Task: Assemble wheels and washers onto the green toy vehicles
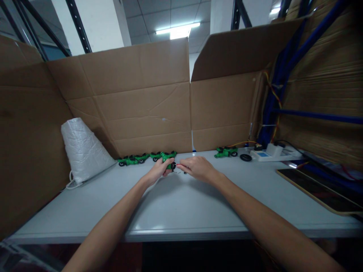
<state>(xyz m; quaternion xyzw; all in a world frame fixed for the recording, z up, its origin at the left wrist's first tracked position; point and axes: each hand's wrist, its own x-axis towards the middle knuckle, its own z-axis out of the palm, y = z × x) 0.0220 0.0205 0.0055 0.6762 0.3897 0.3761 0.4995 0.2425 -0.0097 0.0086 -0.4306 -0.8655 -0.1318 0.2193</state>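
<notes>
My left hand [155,172] is closed around a green toy car [169,161] with black wheels, held just above the table. My right hand [198,168] is closed on a thin red tool [179,164] that looks like a screwdriver; its grip is hidden in my fingers. The tool's tip meets the car's near black wheel [173,166], or comes very close to it. Small dark bits [185,173] lie on the table under my hands, too small to name. Behind my left hand, more green toy cars [132,160] stand in a row.
Another green toy car [226,152] stands at the back right, beside a black ring [245,157] and a white power strip [276,154]. A dark, light-edged panel [320,190] lies at the right. A white wrapped bundle [85,151] stands left. Cardboard walls [141,109] enclose the table [184,211].
</notes>
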